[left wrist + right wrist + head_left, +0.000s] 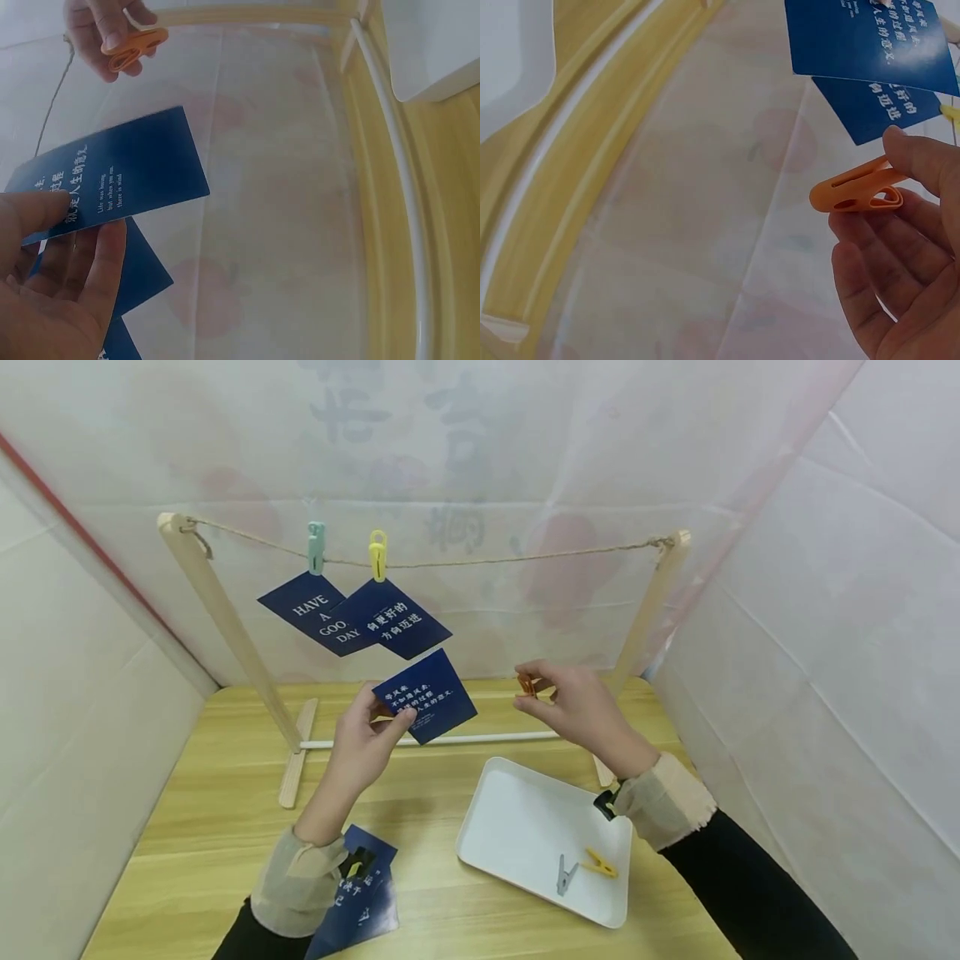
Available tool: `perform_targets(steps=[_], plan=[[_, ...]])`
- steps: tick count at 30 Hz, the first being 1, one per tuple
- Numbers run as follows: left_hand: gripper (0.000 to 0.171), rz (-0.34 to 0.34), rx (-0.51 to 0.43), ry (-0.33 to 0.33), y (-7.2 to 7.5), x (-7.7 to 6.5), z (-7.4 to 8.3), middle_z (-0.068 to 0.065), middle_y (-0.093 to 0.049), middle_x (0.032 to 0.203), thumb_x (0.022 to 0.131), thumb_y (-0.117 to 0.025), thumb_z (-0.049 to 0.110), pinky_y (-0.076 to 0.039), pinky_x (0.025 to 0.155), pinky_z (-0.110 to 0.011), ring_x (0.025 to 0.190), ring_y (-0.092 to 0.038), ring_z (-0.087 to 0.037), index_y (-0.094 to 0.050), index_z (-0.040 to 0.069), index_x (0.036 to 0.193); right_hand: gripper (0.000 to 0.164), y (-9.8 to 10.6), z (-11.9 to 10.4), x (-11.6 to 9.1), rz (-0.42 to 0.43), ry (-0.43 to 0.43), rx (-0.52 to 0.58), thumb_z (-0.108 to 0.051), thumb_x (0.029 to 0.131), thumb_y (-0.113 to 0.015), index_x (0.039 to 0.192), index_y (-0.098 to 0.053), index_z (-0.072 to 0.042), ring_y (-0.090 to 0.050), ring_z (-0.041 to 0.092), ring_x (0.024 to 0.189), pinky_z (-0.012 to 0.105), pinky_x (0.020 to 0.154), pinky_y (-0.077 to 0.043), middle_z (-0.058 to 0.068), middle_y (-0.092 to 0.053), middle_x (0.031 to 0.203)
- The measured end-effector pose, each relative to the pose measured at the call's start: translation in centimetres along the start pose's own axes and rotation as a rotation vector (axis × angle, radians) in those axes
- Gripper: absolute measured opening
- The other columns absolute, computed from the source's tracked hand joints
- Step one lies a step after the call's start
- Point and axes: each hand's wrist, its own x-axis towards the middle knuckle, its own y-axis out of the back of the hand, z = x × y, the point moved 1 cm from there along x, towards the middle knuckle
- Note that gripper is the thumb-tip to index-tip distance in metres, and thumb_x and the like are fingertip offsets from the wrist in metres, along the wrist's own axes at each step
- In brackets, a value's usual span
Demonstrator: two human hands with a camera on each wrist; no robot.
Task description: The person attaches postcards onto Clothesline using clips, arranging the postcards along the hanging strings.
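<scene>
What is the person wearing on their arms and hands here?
Both hands are bare: the left hand and the right hand have no gloves and no rings that show. Each forearm is in a black sleeve ending in a wide beige cuff with a slightly frayed edge. A small black device sits at the wrist by each cuff, probably the wrist camera mount.
</scene>
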Motion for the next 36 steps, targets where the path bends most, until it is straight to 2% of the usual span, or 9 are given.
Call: perform_targets(steps=[6,15,23,29,36], plan=[[0.028,-0.004,-0.033,-0.042,0.0,0.4,0.0,-0.015,-0.068,0.110,0.094,-0.069,0.009,-0.059,0.077,-0.021,0.095,-0.067,-0.026,-0.056,0.002,0.118,0.043,0.8,-1.2,1.4,0.008,0.041,-0.005,-0.034,0.090,-0.075,0.128,-0.065,-0.016,-0.071,0.016,0.093,0.033,0.072,-0.058,0.000,-0.072,0.115],[0.033,0.005,-0.086,-0.067,-0.4,1.5,0.5,-0.013,-0.068,0.115,0.096,-0.067,0.011,-0.059,0.077,-0.023,0.095,-0.065,-0.024,-0.054,0.005,0.126,0.043,2.2,-2.4,3.2,0.028,0.075,-0.003,-0.035,0.091,-0.074,0.129,-0.066,-0.015,-0.071,0.016,0.093,0.034,0.073,-0.058,0.001,-0.072,0.114],[0.041,0.009,-0.101,-0.064,-0.6,2.5,1.2,-0.011,-0.067,0.117,0.096,-0.068,0.017,-0.059,0.075,-0.023,0.093,-0.064,-0.022,-0.053,0.007,0.133,0.042,3.2,-3.2,4.0,0.061,0.134,0.022,-0.028,0.087,-0.079,0.127,-0.069,-0.017,-0.072,0.019,0.093,0.036,0.071,-0.059,0.002,-0.074,0.112],[0.043,0.011,-0.098,-0.053,-0.5,3.4,1.2,-0.013,-0.067,0.113,0.095,-0.069,0.017,-0.061,0.073,-0.027,0.090,-0.064,-0.022,-0.053,0.008,0.134,0.045,3.6,-3.6,4.8,0.053,0.133,-0.002,-0.028,0.086,-0.080,0.128,-0.068,-0.020,-0.071,0.018,0.095,0.034,0.072,-0.058,0.001,-0.074,0.112],[0.043,0.012,-0.111,-0.092,-0.4,4.0,1.2,-0.011,-0.067,0.111,0.094,-0.071,0.017,-0.062,0.070,-0.034,0.088,-0.065,-0.025,-0.055,0.009,0.133,0.038,4.3,-3.8,6.0,0.064,0.154,-0.029,-0.028,0.089,-0.076,0.123,-0.067,-0.013,-0.072,0.016,0.095,0.032,0.073,-0.058,0.002,-0.073,0.106]])
